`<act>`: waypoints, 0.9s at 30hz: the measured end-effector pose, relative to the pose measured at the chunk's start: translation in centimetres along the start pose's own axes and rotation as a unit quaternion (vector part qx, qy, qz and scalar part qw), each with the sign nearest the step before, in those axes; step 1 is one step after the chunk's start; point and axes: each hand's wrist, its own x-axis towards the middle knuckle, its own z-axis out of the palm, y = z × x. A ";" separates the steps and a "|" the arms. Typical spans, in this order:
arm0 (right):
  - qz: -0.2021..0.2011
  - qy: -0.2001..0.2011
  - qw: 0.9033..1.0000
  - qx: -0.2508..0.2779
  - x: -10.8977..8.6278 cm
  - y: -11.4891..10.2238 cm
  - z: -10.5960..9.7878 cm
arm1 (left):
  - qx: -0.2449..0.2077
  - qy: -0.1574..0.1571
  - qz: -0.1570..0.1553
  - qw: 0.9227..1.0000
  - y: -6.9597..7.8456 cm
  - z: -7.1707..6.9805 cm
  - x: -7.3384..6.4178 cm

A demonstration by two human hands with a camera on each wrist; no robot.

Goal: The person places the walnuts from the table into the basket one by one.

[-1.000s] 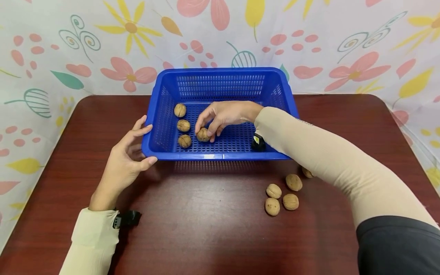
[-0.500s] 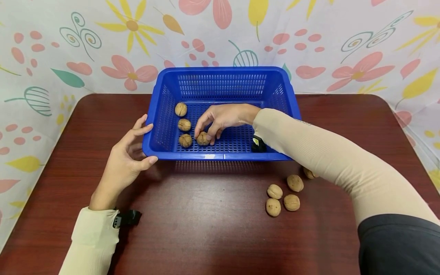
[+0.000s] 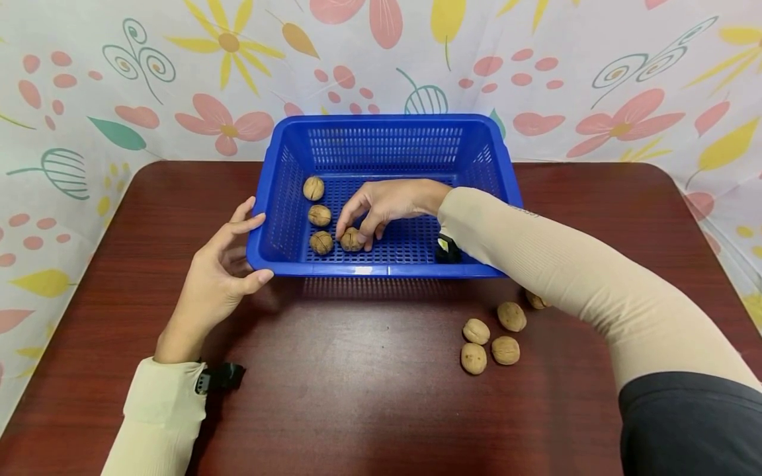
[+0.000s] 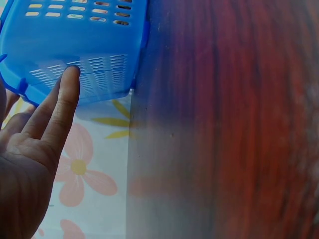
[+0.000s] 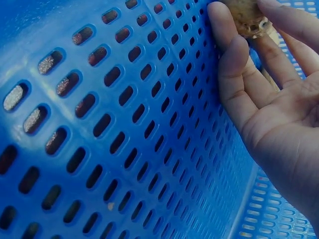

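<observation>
My right hand (image 3: 388,200) pinches a walnut (image 3: 350,242) inside the blue basket (image 3: 417,270), with a neighbouring walnut (image 3: 321,242) just to its left.

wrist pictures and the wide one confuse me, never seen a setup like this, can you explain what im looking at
There's no machine here, just a person's two bare hands. The wide picture comes from a camera on the head, looking forward and down; the other two come from cameras on each wrist. On the dark red table stands a blue basket. The left hand touches its left end. The right hand reaches inside, pinching a walnut. Three loose walnuts lie beside it; five more walnuts are on the table, one partly hidden by the sleeve.
</observation>
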 end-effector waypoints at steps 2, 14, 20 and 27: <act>0.000 -0.001 1.000 -0.002 0.0 0.0 0.0 | -0.001 0.000 0.000 1.000 0.0 0.0 0.0; 0.008 0.001 1.000 -0.023 -0.3 -0.3 -0.1 | -0.011 -0.004 -0.001 1.000 0.1 0.0 0.1; 0.020 0.022 0.998 -0.060 -1.6 -1.3 -1.1 | -0.015 -0.004 0.001 1.000 0.0 0.0 0.1; 0.003 0.112 0.989 -0.091 -6.1 -3.5 -2.7 | -0.018 -0.006 0.004 1.000 -0.1 -0.1 0.1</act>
